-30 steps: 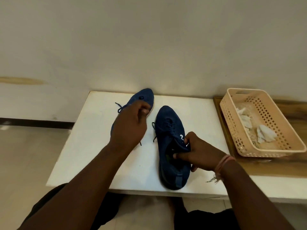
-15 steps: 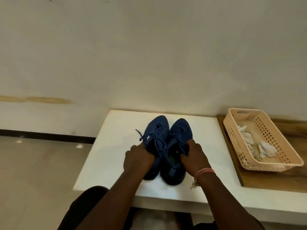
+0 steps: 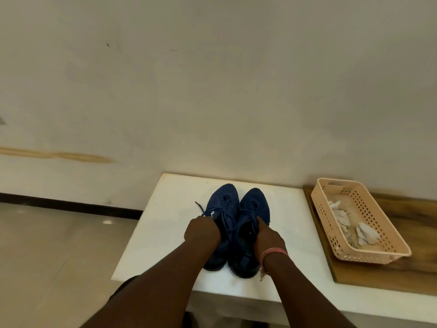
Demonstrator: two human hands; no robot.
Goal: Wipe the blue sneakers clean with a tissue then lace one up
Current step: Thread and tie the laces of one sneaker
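Observation:
Two blue sneakers stand side by side on the white table (image 3: 165, 223), toes pointing to the wall. My left hand (image 3: 202, 234) grips the outer side of the left sneaker (image 3: 223, 202) near its collar. My right hand (image 3: 269, 237) holds the right sneaker (image 3: 256, 204) at its opening, fingers on the collar edge. Dark laces lie loose over both tongues, one end trailing left. Crumpled tissues (image 3: 365, 234) lie in the peach basket. No tissue is in either hand.
A peach perforated basket (image 3: 387, 252) sits on a wooden board (image 3: 378, 278) at the right of the table. The wall rises right behind the table. Tiled floor lies to the left. My legs are under the table's front edge.
The sneakers, apart a second ago, have been brought together side by side. Both hands now hold them at the collars. The camera has tilted up and the table looks further away.

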